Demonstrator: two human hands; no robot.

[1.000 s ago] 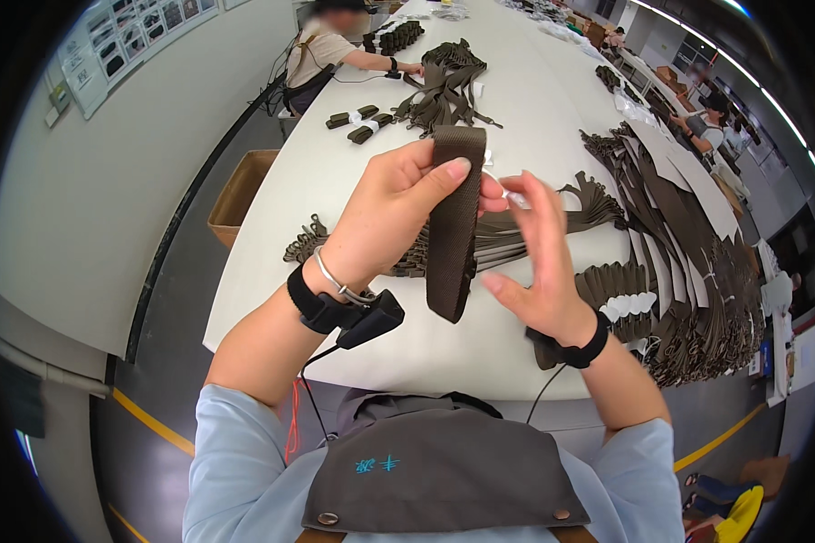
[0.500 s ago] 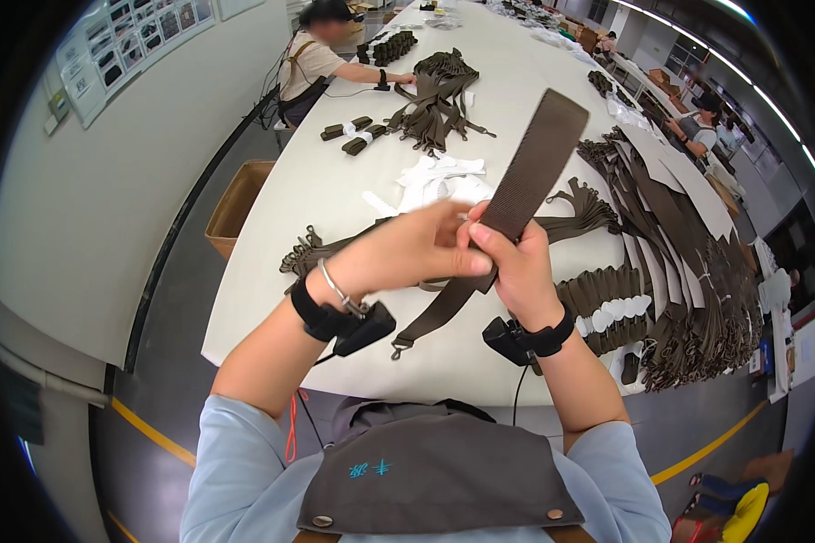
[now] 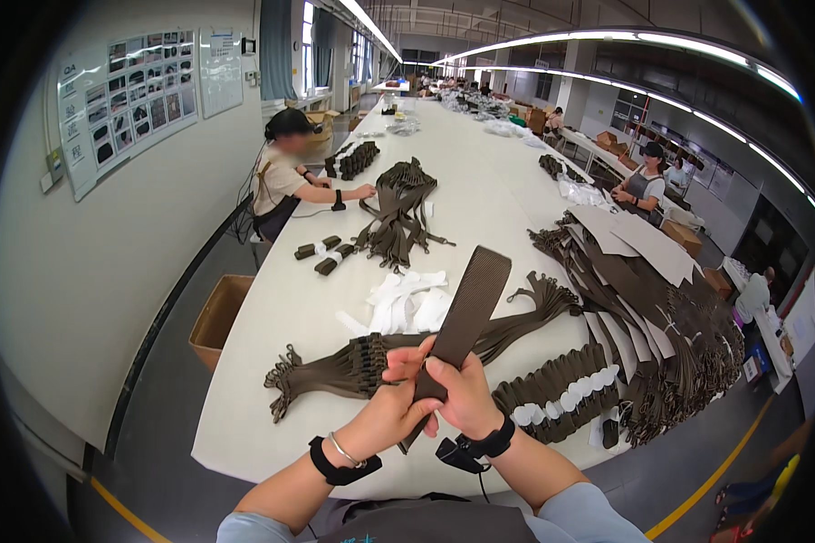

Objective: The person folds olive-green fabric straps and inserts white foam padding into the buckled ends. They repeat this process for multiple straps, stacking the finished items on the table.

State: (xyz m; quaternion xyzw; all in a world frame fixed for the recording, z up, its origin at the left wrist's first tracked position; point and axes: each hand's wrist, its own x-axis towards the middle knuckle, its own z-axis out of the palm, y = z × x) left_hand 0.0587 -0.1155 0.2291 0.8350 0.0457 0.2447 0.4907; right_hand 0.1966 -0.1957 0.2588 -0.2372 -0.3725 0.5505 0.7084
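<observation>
Because the strap (image 3: 473, 294) stands up out of both hands, its far end tipped toward one o'clock, a slackening thumb could let it swing or spring open, most likely through the webbing's own stiffness; the right hand (image 3: 466, 394) has its fingers clamped on the strap, while the left hand (image 3: 389, 409) lies against the lower part, and I cannot tell whether its fingers grip or merely steady; the lower end, mostly hidden, might snag if dipped among the loose straps (image 3: 330, 373) at about half past nine on the worktop (image 3: 299, 303), or scatter the white strips (image 3: 407, 303) just short of twelve; the banded bundles (image 3: 547, 378) at three o'clock lie near the right wrist, so a careless sideways sweep could disorder their row; half a second ago a metal hook showed at the strap's end, between seven and eight o'clock from the hands, and now I cannot make it out; the hands sit lower in view, the left has lost its blur, and more of the worktop's far end appears toward twelve.
</observation>
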